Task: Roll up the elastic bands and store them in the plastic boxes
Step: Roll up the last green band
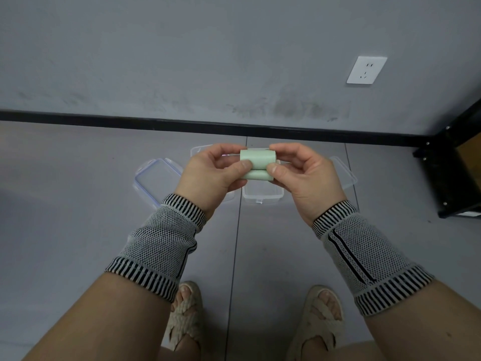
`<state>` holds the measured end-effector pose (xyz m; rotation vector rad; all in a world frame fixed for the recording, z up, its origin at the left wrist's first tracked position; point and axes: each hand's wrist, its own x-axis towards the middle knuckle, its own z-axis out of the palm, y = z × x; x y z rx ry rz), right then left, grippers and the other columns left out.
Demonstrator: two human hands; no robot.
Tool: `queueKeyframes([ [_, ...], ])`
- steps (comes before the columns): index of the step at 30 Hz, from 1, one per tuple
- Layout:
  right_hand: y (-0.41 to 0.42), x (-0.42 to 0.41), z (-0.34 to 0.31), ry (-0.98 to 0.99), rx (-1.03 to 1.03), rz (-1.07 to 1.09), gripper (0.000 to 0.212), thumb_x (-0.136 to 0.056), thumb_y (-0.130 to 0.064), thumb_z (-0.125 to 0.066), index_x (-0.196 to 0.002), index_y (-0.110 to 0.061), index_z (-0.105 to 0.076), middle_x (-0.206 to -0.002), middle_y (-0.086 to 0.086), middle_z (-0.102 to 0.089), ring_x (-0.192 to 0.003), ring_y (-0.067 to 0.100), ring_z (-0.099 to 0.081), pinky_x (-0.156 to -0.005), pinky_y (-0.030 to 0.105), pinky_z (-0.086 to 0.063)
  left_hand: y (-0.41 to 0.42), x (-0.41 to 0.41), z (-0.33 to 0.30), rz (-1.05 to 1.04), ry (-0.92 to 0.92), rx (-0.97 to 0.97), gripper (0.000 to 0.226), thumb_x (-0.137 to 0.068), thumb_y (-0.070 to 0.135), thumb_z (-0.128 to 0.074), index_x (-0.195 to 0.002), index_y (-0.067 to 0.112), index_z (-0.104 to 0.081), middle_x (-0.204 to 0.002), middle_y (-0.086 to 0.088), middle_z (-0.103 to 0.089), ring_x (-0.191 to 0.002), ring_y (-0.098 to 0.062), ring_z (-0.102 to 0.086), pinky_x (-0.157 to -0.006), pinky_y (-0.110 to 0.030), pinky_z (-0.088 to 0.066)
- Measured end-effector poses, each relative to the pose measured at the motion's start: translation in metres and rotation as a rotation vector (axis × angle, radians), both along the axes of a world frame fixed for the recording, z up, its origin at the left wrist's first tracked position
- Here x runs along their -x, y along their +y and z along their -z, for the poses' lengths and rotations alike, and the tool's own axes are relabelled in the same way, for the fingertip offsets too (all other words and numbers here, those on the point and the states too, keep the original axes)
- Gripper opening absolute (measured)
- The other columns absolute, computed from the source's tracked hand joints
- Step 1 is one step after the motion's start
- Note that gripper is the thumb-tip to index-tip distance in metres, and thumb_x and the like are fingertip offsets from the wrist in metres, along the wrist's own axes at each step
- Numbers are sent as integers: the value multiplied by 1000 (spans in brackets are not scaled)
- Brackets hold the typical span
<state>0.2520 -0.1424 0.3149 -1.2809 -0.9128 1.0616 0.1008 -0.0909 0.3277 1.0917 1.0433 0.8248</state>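
A pale green elastic band (257, 162), wound into a short roll, is held in mid-air between both hands. My left hand (213, 175) pinches its left end with thumb and fingers. My right hand (304, 173) pinches the right end the same way. Below the hands, on the grey floor, stands a clear plastic box (263, 195), open and partly hidden by the hands. A second clear box (200, 151) shows behind my left hand, mostly covered.
A clear lid with blue trim (156, 178) lies on the floor at the left, another clear lid (343, 173) at the right. A black metal frame (453, 173) stands at the right by the wall. My sandalled feet (252, 316) are below.
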Motion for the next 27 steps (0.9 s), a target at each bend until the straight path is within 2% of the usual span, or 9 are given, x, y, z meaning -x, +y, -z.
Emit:
queueKeyframes([
  [4, 2, 1, 2, 101, 62, 37, 18, -86, -5, -64, -101, -15, -66, -99, 9, -69, -89, 18, -69, -76, 31, -57, -1, 1, 0, 19, -3, -23, 24, -83, -4, -63, -94, 17, -63, -91, -4, -70, -80, -15, -67, -74, -26, -57],
  [8, 2, -1, 4, 35, 89, 48, 16, -87, -10, -65, -102, -8, -69, -97, 11, -70, -86, 19, -70, -71, 29, -57, -3, -1, -1, 30, 11, -44, 27, -82, -7, -63, -95, 17, -63, -97, -7, -68, -85, -17, -65, -79, -29, -57],
  [13, 0, -3, 3, -29, 72, 54, 13, -88, -12, -64, -100, -12, -69, -97, 12, -70, -82, 18, -69, -65, 26, -57, 0, 0, -2, 21, 29, 58, 31, -82, 2, -67, -110, 14, -61, -97, -10, -71, -87, -20, -69, -75, -28, -57],
  [17, 0, -3, 3, -68, 70, 39, 13, -88, -11, -64, -100, -14, -67, -99, 14, -69, -79, 22, -71, -64, 28, -58, -1, -1, -2, 18, 51, 92, 28, -82, 3, -67, -110, 8, -62, -94, -14, -72, -82, -18, -71, -71, -24, -57],
  [22, 0, -1, 2, -63, 44, 26, 19, -85, -2, -65, -102, -9, -66, -103, 11, -68, -83, 21, -71, -70, 28, -58, 0, 0, -2, 17, 8, 122, 29, -82, 4, -67, -110, 9, -62, -96, -12, -72, -85, -18, -70, -73, -25, -56],
  [27, 0, 0, 4, -82, 21, -2, 23, -82, 3, -67, -101, -11, -67, -104, 8, -69, -86, 20, -70, -83, 36, -57, -1, 0, -1, -16, 21, 81, 24, -84, 7, -66, -107, 8, -64, -98, -10, -71, -86, -16, -71, -77, -25, -56],
])
